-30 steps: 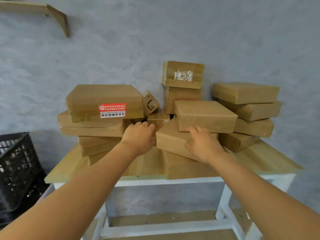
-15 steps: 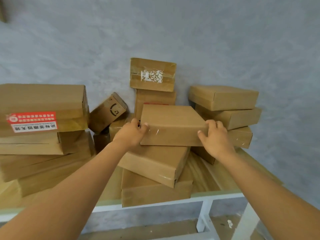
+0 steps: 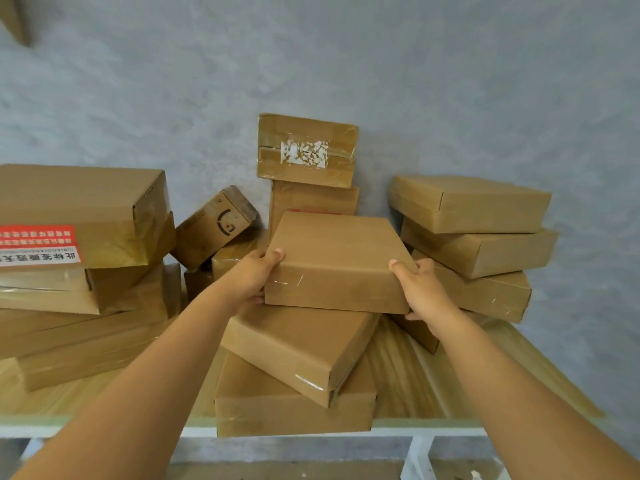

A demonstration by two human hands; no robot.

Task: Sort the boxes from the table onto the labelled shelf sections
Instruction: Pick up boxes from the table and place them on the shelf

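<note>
**Two-hand lift of the top flat box from the centre stack**

Head view: the left hand [image 3: 254,277] grips the left near corner of the flat square brown cardboard box [image 3: 337,261], thumb on top, fingers under. The right hand [image 3: 420,289] grips the right near corner the same way. The box sits atop the centre stack on the pale wooden table [image 3: 450,386], over a skewed brown box [image 3: 298,348], which rests on a larger brown base box [image 3: 294,408] overhanging the table's front edge.

Doing it well, as a judgement: lift straight up and level, because the skewed box below looks easy to drag off. Keep the far edge off the upright box behind. No label shows on the held box and no shelf is in view, so it probably needs turning to read.

Counts: 2 hands. Centre stack has 3 boxes. Right stack [image 3: 478,233] shows 3, plus one partly hidden beneath. Back column has 2, the top one the taped box with the torn white label [image 3: 306,150]. One small tilted box with a smiley print [image 3: 216,225]. Left pile, topped by the box with the red-and-white sticker [image 3: 79,216], shows about 4; exact number cannot be told.
</note>
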